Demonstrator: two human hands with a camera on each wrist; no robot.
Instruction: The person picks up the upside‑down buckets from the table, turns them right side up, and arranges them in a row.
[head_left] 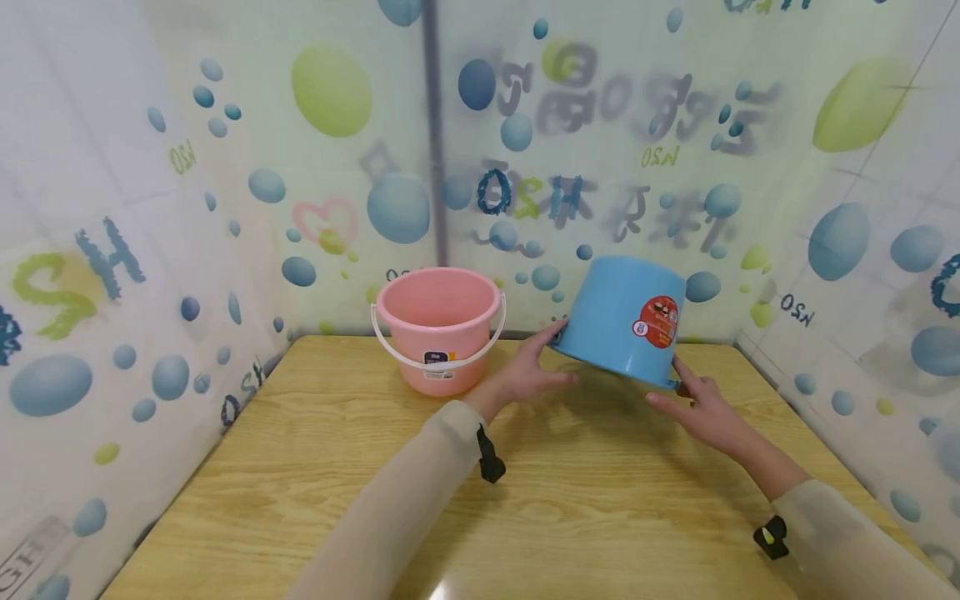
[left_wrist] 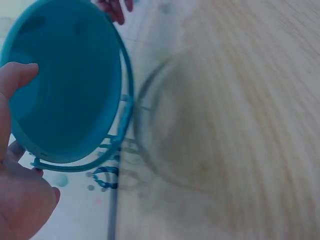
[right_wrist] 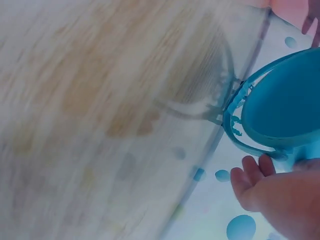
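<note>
Both hands hold a blue bucket (head_left: 622,304) by its rim, above the back right of the table. It is tipped nearly upside down, with its mouth facing down and toward me and its red label to the right. At the left side of the rim, the left hand (head_left: 525,377) grips it; the left wrist view shows the thumb (left_wrist: 22,75) inside the mouth. Across from it, the right hand (head_left: 705,407) holds the rim near a handle joint. The bucket's blue handle (left_wrist: 129,102) hangs along the mouth.
Upright at the back of the table stands a pink bucket (head_left: 442,340), its white handle (head_left: 408,360) lowered at the front. It is close left of the left hand. Wood-grain tabletop (head_left: 600,517) reaches patterned curtains (head_left: 337,192) behind and at both sides.
</note>
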